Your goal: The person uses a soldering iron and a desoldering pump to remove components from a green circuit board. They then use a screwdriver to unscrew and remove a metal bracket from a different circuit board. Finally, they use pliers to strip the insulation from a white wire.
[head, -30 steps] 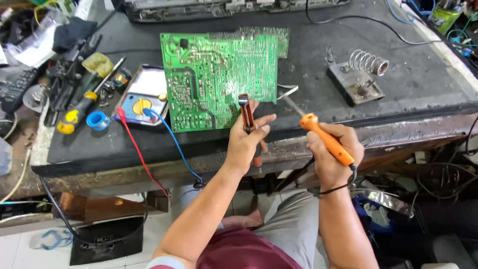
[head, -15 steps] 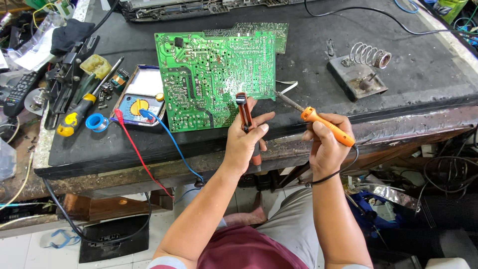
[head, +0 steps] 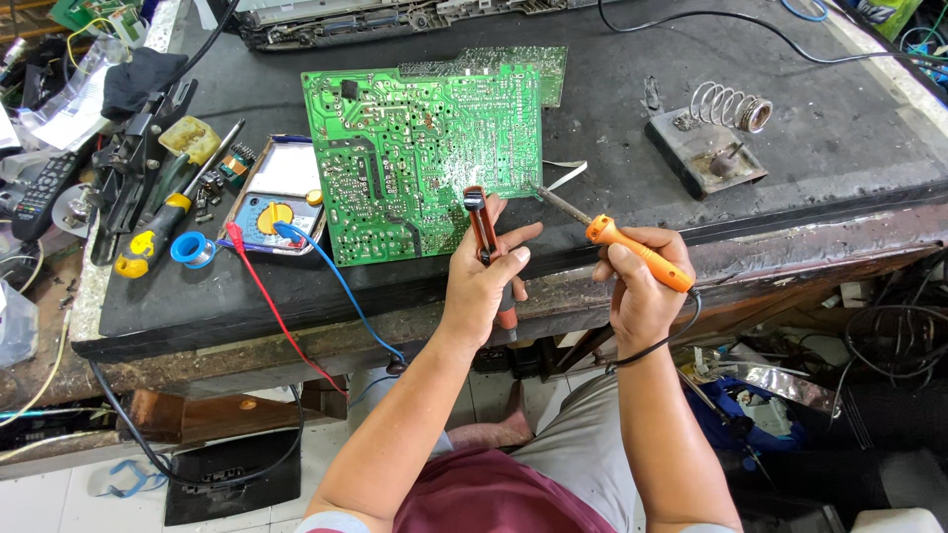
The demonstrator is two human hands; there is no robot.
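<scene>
We cannot make out where the tip of the soldering iron (head: 632,250) ends, since its dark metal shaft fades against the black mat (head: 612,109) right at the corner of the green circuit board (head: 425,158); nor can we tell what kind of tool the red-handled pliers (head: 482,225) really are, as their lower handles are hidden inside our palm. Our left hand (head: 484,281) is clenched around those red handles, the index and middle fingers stretched out toward the iron, the dark jaws poking up past the fingertips and touching the board's near edge. Our right hand (head: 642,291) grips the orange handle of the iron, fingers wrapped closed, its black cord looping under the wrist. Beyond the left fingers lies the board, solder side up, with a second smaller board (head: 548,69) partly covered behind it. Farther left sit a multimeter (head: 272,192) with red and blue leads and a yellow-handled screwdriver (head: 163,222). Well beyond the right fingers stands the coiled iron stand (head: 716,133).
</scene>
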